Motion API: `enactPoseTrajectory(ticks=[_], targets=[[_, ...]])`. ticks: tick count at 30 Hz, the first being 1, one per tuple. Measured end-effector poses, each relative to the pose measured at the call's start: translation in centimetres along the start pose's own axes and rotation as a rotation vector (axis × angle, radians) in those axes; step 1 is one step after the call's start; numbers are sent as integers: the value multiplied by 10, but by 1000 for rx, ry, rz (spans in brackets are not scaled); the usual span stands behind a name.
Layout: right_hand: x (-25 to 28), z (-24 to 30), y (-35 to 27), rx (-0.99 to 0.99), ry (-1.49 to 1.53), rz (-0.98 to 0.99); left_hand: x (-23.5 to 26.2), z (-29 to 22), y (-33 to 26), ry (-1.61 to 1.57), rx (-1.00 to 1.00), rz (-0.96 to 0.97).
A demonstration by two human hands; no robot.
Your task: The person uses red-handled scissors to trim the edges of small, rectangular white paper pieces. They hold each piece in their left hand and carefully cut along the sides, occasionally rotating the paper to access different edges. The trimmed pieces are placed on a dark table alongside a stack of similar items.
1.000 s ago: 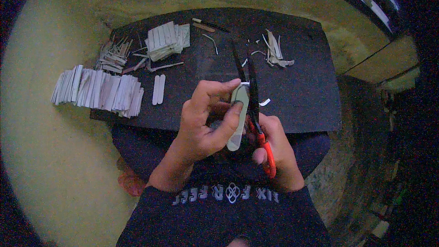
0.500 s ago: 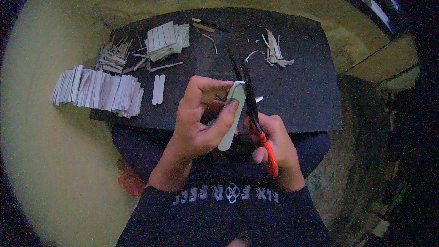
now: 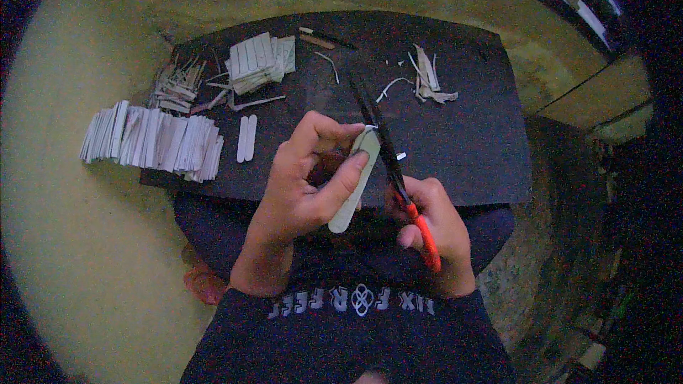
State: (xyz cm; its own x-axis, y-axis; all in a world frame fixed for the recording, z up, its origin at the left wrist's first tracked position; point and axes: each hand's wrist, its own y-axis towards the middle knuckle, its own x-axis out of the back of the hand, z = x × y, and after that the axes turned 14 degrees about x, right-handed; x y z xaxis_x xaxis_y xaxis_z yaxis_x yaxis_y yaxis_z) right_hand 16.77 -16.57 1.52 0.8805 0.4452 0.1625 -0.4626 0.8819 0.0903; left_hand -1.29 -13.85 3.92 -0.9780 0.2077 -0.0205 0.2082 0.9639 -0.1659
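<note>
The left hand [image 3: 302,185] pinches a pale flat stick with rounded ends [image 3: 353,183] between thumb and fingers, above the dark board [image 3: 469,142]. The right hand [image 3: 434,224] grips red-handled scissors [image 3: 395,171], their blades meeting the stick's upper end. The fingertips sit close to the blades, so a slip could nick them or cut the rounded tip crooked.

No packages, labels, signs or screens in view
</note>
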Motion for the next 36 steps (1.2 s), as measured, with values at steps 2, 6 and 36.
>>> enactPoseTrajectory(ticks=[2, 6, 36], targets=[[1, 1, 0, -19, -3, 18, 2, -1, 1, 32, 19, 8], [4, -5, -1, -20, -47, 74, 4, 4, 4, 44, -9, 14], [6, -6, -1, -18, -101, 99, 12, 3, 7, 116, -82, 57]])
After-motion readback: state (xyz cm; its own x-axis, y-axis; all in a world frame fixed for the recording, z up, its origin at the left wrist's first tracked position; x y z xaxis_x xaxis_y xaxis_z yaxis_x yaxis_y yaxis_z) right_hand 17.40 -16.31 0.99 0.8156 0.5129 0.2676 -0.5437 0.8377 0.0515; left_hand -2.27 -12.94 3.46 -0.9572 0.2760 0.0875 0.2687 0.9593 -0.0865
